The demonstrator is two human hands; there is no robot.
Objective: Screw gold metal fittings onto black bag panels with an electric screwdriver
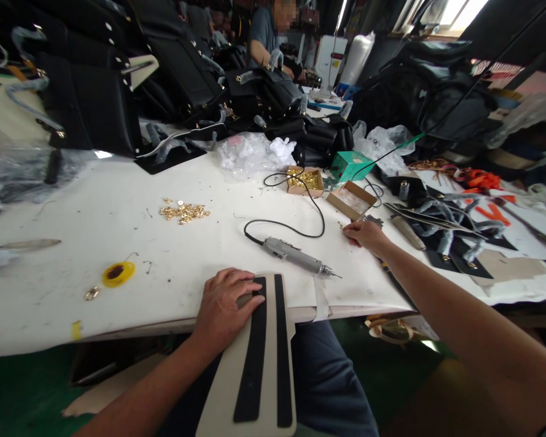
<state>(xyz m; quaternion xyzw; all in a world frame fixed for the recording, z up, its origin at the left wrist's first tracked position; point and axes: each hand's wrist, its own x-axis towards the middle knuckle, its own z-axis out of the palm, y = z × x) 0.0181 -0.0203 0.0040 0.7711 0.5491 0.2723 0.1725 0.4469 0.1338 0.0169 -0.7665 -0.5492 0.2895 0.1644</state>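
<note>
A long cream panel (269,340) with two black strips (253,364) reaches from my lap onto the table's front edge. My left hand (227,303) grips its upper left side, with thumb and fingertips on the end of the left strip. Off to the right, my right hand (366,235) is down at the tabletop, fingers pinched together beside a few tiny gold pieces (340,225); whatever is between them is too small to make out. Between the hands lies a grey electric screwdriver (293,255), its bit pointing right and its black cord looping behind.
Small gold fittings (184,212) lie in a pile at centre left. Behind are a box of gold parts (306,180), an open cardboard box (352,200) and a green box (351,165). Black bags (88,103) crowd the back. A person (266,39) works beyond.
</note>
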